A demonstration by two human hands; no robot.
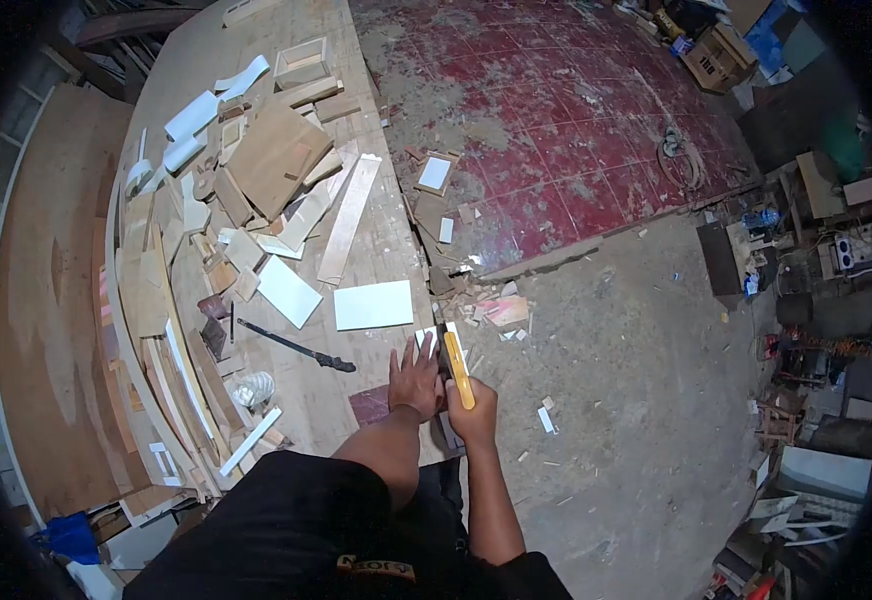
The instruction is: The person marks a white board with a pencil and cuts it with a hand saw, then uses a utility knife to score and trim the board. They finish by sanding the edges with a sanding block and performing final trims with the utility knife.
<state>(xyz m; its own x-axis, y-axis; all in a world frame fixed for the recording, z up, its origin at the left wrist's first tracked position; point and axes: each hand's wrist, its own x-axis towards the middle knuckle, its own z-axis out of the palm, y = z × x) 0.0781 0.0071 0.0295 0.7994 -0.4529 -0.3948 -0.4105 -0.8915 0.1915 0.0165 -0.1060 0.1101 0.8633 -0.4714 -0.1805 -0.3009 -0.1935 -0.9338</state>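
Observation:
At the table's right edge my left hand (pixel 417 384) lies palm down with its fingers spread, over a white piece (pixel 426 336) and beside a dark, narrow strip. My right hand (pixel 473 413) is closed round the lower end of a yellow-handled tool (pixel 458 368), just right of my left hand. The tool points away from me along the table edge. What its far end touches is too small to tell. A white rectangular board (pixel 373 305) lies flat just beyond my left hand. A reddish-brown piece (pixel 369 404) is partly under my left wrist.
Wood offcuts and a brown board (pixel 276 155) are piled on the table (pixel 306 400). A black saw-like tool (pixel 296 345) and clear plastic (pixel 254 389) lie to the left. Debris (pixel 501 308) is on the floor beside the table; shelves of clutter stand far right.

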